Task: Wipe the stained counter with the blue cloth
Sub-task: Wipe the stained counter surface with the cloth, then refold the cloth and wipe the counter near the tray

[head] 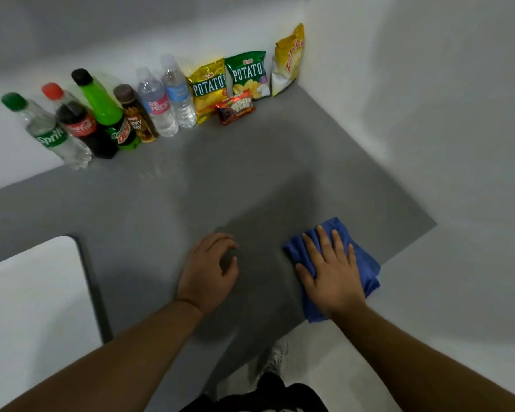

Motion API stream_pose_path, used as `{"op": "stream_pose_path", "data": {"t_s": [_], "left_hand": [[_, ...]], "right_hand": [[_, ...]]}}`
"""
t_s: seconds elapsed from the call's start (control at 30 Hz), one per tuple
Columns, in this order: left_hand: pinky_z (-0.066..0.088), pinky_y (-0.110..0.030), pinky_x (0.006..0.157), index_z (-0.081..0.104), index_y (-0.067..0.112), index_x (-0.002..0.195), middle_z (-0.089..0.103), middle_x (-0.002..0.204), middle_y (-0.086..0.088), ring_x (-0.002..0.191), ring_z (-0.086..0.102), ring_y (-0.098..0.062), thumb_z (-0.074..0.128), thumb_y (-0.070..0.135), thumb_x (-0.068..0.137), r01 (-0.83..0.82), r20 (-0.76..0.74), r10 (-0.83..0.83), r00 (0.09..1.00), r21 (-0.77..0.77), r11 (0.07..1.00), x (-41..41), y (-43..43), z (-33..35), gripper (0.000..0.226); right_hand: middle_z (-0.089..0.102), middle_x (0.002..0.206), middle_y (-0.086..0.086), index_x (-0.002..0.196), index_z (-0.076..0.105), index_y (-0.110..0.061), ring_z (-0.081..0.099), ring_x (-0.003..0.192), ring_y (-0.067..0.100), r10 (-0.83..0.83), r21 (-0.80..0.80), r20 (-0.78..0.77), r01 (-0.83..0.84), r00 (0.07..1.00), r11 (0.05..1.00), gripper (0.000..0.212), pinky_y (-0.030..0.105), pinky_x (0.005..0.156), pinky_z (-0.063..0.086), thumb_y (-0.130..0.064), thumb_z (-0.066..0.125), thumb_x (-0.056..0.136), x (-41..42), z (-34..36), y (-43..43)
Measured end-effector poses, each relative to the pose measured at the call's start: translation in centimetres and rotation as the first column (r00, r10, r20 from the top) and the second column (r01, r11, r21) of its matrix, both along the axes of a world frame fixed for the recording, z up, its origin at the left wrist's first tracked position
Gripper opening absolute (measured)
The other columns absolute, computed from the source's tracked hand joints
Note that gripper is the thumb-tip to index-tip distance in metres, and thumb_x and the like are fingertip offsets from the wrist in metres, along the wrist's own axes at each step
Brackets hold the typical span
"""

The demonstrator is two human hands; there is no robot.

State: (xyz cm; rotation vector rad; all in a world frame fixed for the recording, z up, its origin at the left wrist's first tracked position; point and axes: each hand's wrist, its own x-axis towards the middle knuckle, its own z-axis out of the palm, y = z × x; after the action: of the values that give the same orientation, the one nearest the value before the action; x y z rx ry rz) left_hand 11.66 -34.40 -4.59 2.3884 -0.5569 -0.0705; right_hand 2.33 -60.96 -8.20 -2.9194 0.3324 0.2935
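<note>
Right hand: the right hand (332, 278) is laid flat, fingers straight and spread, nothing gripped; the palm is pressed down on the cloth.
Cloth: the folded blue microfibre cloth (364, 260) is pinned under those fingers on the grey matte counter (191, 197), with folds showing past the fingertips and on the little-finger side.
Left hand: the left hand (208, 272) is held loosely curled, nothing grasped, thumb-side of the cloth and apart from it.
Edges: the counter's front edge is met just behind the right palm, and the cloth's outer fold is carried over it.
Open room: bare grey surface is offered ahead of both sets of fingertips; a faint glossy patch (155, 171) is seen far ahead of the left fingers.
Limits: plastic drink bottles (101, 114) and foil snack bags (244, 75) are lined along the back wall; a white rounded-corner panel (27, 307) is set outside the left hand.
</note>
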Motion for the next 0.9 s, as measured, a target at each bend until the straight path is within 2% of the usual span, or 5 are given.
{"op": "stream_pose_path", "data": {"t_s": [0.47,0.63,0.73,0.8,0.9], "left_hand": [[0.051,-0.038,0.097,0.069,0.016,0.108,0.069,0.111,-0.001,0.108,0.061,-0.023,0.069,0.011,0.086,0.071,-0.131,-0.072,0.989,-0.012,0.997,-2.8,13.9,0.6,0.023],[0.051,-0.035,0.093,0.065,0.023,0.103,0.065,0.103,0.006,0.099,0.057,-0.013,0.062,0.02,0.088,0.106,-0.222,-0.108,0.969,-0.024,0.994,-3.7,16.1,0.9,0.016],[0.051,-0.035,0.091,0.063,0.025,0.102,0.064,0.102,0.007,0.097,0.056,-0.012,0.059,0.024,0.089,0.123,-0.258,-0.12,0.959,-0.005,0.992,-3.9,16.5,1.1,0.014],[0.051,-0.037,0.092,0.063,0.023,0.104,0.065,0.105,0.004,0.098,0.058,-0.015,0.06,0.023,0.088,0.125,-0.267,-0.119,0.956,0.002,0.992,-3.9,16.3,1.1,0.016],[0.053,-0.04,0.091,0.063,0.022,0.108,0.067,0.106,0.001,0.097,0.062,-0.019,0.064,0.027,0.089,0.109,-0.324,-0.097,0.941,0.02,0.994,-4.0,15.5,1.5,0.019]], "right_hand": [[-0.01,0.173,-0.003,0.163,-0.002,-0.042,-0.021,0.157,0.025,0.108,0.007,-0.047,-0.107,0.993,0.994,0.072,0.05,0.124,-0.017,-0.074,0.009,0.1,-3.1,-0.1,21.3],[-0.019,0.17,-0.005,0.162,-0.007,-0.042,-0.027,0.155,0.025,0.167,0.07,-0.083,-0.161,0.983,0.984,0.08,0.054,0.123,-0.015,-0.081,0.001,0.093,-3.9,0.3,26.0],[-0.026,0.167,-0.012,0.159,-0.01,-0.048,-0.031,0.153,0.019,0.181,0.177,-0.079,-0.165,0.98,0.97,0.074,0.047,0.122,-0.022,-0.079,0.007,0.094,-3.7,1.0,26.4],[-0.017,0.168,-0.016,0.16,0.0,-0.049,-0.021,0.156,0.016,0.18,0.285,-0.067,-0.154,0.981,0.946,0.063,0.039,0.121,-0.018,-0.065,0.022,0.103,-3.0,1.9,25.3],[0.028,0.168,-0.006,0.159,0.035,-0.033,0.021,0.156,0.021,0.214,0.336,0.046,-0.217,0.976,0.917,0.052,0.026,0.122,0.006,-0.031,0.044,0.108,-1.6,3.8,22.7]]}}
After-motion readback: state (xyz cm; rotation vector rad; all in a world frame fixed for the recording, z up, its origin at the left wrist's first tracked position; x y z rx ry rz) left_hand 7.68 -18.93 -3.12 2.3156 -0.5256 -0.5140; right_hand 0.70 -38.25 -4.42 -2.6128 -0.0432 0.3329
